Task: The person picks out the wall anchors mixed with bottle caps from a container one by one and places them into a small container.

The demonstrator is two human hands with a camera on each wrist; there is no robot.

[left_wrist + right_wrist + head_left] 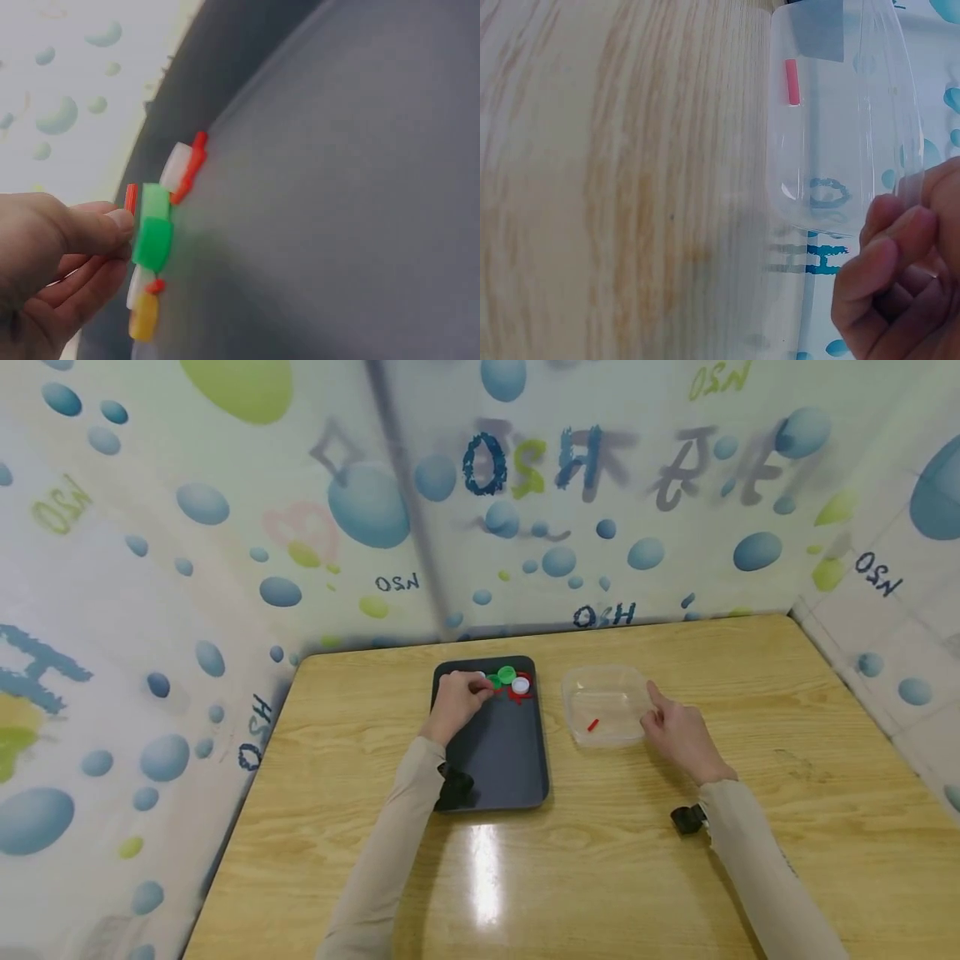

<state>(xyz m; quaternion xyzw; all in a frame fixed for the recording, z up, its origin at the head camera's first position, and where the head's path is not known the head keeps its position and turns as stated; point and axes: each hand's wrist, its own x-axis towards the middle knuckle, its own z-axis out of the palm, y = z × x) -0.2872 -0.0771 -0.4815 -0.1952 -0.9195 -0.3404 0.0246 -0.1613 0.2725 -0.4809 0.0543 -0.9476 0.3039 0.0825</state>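
My left hand (459, 703) pinched a thin red stick (131, 196) between thumb and fingertips, its long axis jutting out past the thumb tip. The clear box (618, 710) lay off to the right of those fingertips and a little nearer my body, beyond the tray's right rim and a strip of table (615, 843). My right hand (681, 737) was the nearer one to it, finger and thumb gripping its right-hand rim.

Inside the box one red piece (592, 725) lay on the floor, left of my right fingers and slightly nearer me, its length slanting away to the right.

Right below my left fingers was the far end of the dark tray (498, 760). Just to their right, by its far rim, sat green caps (507, 675), a white cap (520, 686) and red bits (517, 696); a yellow cap (144, 319) showed only from my left wrist.
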